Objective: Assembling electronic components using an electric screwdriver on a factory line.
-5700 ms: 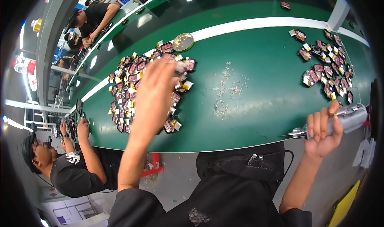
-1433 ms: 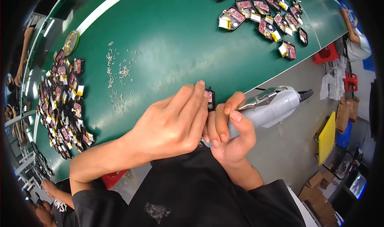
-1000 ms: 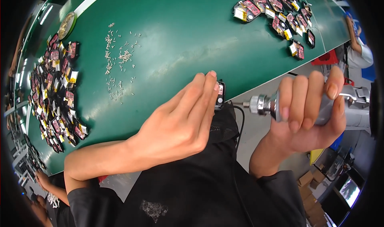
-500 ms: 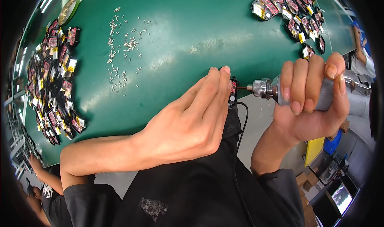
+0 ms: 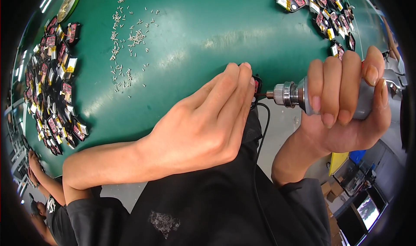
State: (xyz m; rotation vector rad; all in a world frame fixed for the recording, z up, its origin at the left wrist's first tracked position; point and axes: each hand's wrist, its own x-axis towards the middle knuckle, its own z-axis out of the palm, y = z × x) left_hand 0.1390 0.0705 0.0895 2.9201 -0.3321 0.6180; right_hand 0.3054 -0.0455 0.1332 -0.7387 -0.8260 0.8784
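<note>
My left hand (image 5: pixel 201 120) is closed around a small black casing with a red circuit board (image 5: pixel 258 85) at the table's near edge; the fingers hide most of it. My right hand (image 5: pixel 346 101) wraps around a grey electric screwdriver (image 5: pixel 284 94), held sideways. Its thin bit points left and reaches the board's right side; the exact contact point is too small to make out. A black cord (image 5: pixel 265 137) runs down from beside the casing across my dark clothing.
Loose screws (image 5: pixel 136 38) lie scattered on the green table (image 5: pixel 182 64). Many similar casings with boards are heaped at the left (image 5: pixel 54 90), more at the far right (image 5: pixel 323 7). A round dish (image 5: pixel 68 6) stands at the far left. Another person's arm (image 5: pixel 45 181) shows at the lower left.
The table and its piles have shifted slightly up and left in view. My right hand and the screwdriver sit a little further right in view; both grips are kept.
</note>
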